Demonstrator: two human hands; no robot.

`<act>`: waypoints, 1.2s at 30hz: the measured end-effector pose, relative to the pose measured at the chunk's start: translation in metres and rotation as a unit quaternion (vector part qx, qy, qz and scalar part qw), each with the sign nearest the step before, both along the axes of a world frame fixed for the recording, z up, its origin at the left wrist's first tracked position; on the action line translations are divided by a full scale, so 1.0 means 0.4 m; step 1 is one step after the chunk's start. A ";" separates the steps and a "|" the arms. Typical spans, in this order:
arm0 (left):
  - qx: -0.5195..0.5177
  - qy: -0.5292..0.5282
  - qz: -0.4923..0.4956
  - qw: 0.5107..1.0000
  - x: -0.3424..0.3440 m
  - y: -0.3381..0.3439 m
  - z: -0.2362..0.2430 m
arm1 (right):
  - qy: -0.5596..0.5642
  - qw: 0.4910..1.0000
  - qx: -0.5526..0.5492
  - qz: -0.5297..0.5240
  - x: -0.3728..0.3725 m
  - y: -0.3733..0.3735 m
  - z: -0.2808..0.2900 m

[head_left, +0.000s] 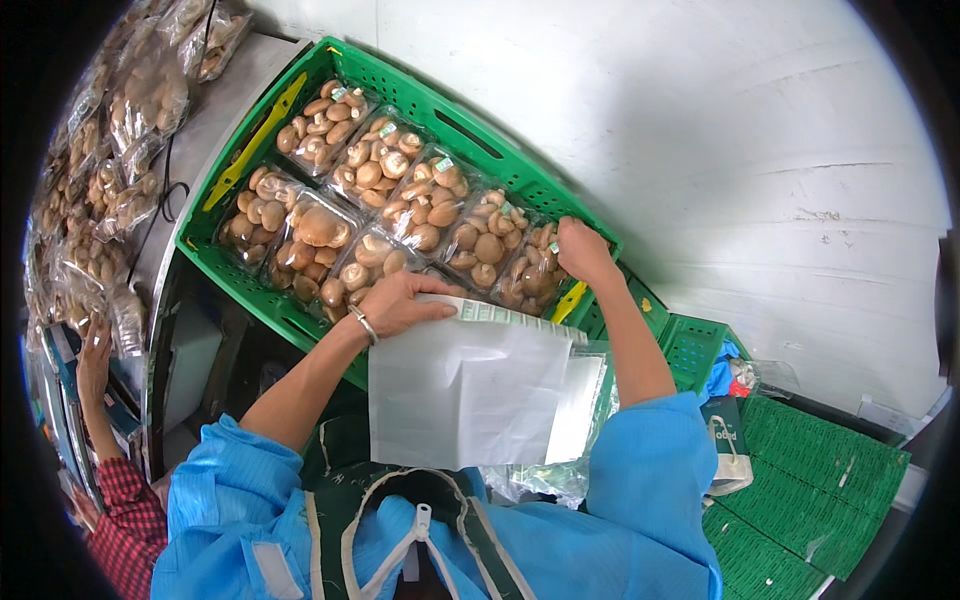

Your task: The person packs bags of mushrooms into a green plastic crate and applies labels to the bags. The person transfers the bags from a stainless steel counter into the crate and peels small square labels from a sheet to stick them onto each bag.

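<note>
A green crate (460, 107) holds several clear-wrapped packs of brown mushrooms in two rows. Small green-and-white stickers show on packs in the far row, such as the mushroom pack (436, 190) near the middle. My left hand (402, 303) grips the upper edge of a white sticker sheet (465, 385), thumb on top, at the crate's near side. Most of the sheet hangs down before my chest. At the crate's right end, my right hand (583, 250) is closed, fingertips pressed together at a mushroom pack (535, 270); a sticker shows beside them. What they pinch, if anything, is hidden.
Bagged mushrooms (110, 180) are heaped on a metal counter (235, 95) at left, where another person's hand (94, 360) reaches in. Green crates (800, 480) stand at lower right beside a dark-and-white bag (728, 450). A white wall (760, 150) rises behind.
</note>
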State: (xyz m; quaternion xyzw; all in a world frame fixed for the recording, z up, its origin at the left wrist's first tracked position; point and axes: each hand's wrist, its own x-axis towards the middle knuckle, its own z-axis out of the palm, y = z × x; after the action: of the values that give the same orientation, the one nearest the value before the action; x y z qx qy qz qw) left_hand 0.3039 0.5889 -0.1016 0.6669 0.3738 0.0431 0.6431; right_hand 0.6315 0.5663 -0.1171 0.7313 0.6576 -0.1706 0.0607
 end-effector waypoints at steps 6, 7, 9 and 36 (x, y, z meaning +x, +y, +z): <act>-0.038 -0.062 0.055 0.996 -0.060 -0.016 -0.030 | -0.023 0.997 0.053 -0.053 -0.047 -0.004 -0.033; -0.002 -0.051 0.055 0.997 -0.070 -0.011 -0.009 | -0.018 0.996 0.071 -0.052 -0.083 -0.010 0.007; 0.039 -0.037 0.073 0.996 -0.093 -0.009 0.023 | 0.213 0.972 0.012 -0.103 -0.165 -0.038 0.122; 0.089 -0.127 0.118 0.981 -0.188 -0.034 0.078 | 0.683 0.609 0.268 -0.300 -0.267 -0.172 0.124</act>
State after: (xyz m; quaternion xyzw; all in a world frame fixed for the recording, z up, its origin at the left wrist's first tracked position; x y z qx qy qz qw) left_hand 0.2287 0.5754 -0.0703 0.6619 0.3597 0.2359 0.6139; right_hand 0.5246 0.4976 -0.0674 0.5424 0.2683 -0.4456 -0.6597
